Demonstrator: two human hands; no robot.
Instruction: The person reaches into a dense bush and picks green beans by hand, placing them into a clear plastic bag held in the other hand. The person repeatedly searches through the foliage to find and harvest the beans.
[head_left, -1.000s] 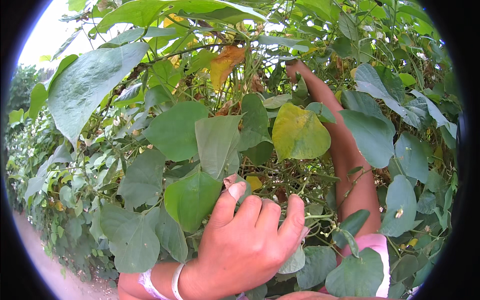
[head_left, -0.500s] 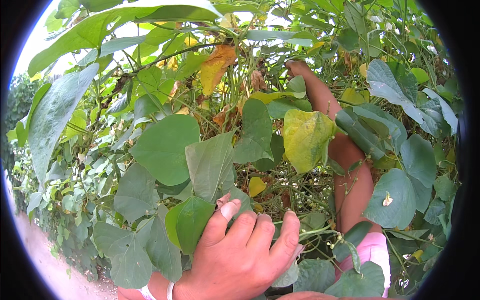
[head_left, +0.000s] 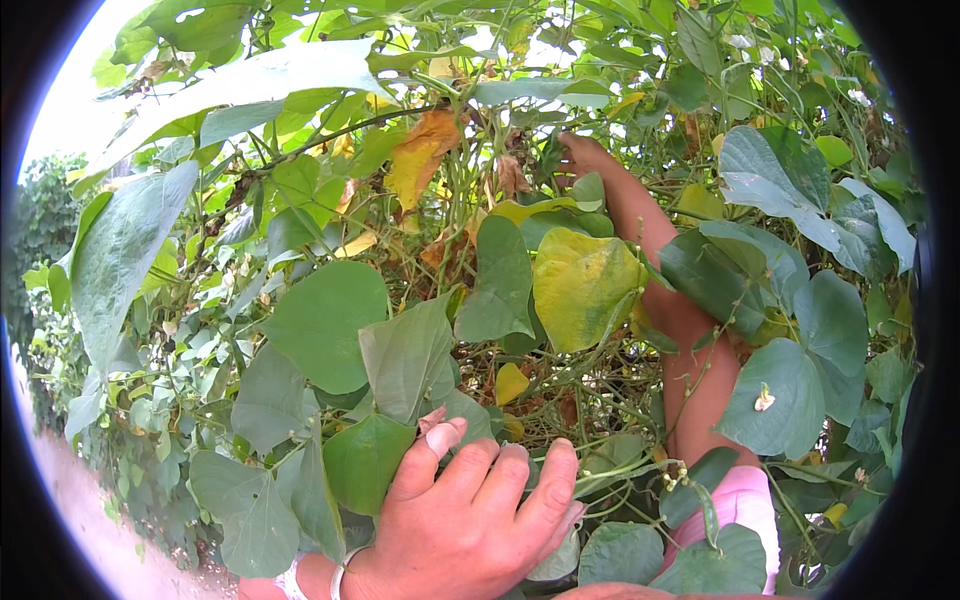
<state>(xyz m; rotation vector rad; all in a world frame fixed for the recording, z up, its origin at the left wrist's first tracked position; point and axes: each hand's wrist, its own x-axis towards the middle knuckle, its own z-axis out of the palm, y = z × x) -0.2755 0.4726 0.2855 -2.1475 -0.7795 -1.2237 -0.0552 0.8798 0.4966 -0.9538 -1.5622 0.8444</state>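
My right arm [head_left: 690, 400] reaches up through a leafy bean vine from the lower right. At its end my right hand [head_left: 580, 158] is closed among the stems, beside a dark green leafy piece [head_left: 552, 155]; what its fingers hold is hidden. Low in the middle, my left hand [head_left: 470, 500] is curled with its back toward me, fingers bent over something I cannot make out. A bright green leaf [head_left: 368, 462] touches it on the left, and a small dry pinkish scrap [head_left: 432, 418] shows at its fingertips.
A yellow leaf [head_left: 585, 290] hangs before my right forearm. A green bean pod [head_left: 710, 515] dangles near the pink sleeve [head_left: 735, 510]. Withered orange leaves [head_left: 422, 155] and tangled stems fill the middle. A pale path [head_left: 85, 510] runs at the lower left.
My right hand has come slightly down and left, and a dark green piece now shows beside it. My left hand has shifted slightly left and down. The nearby leaves have swayed.
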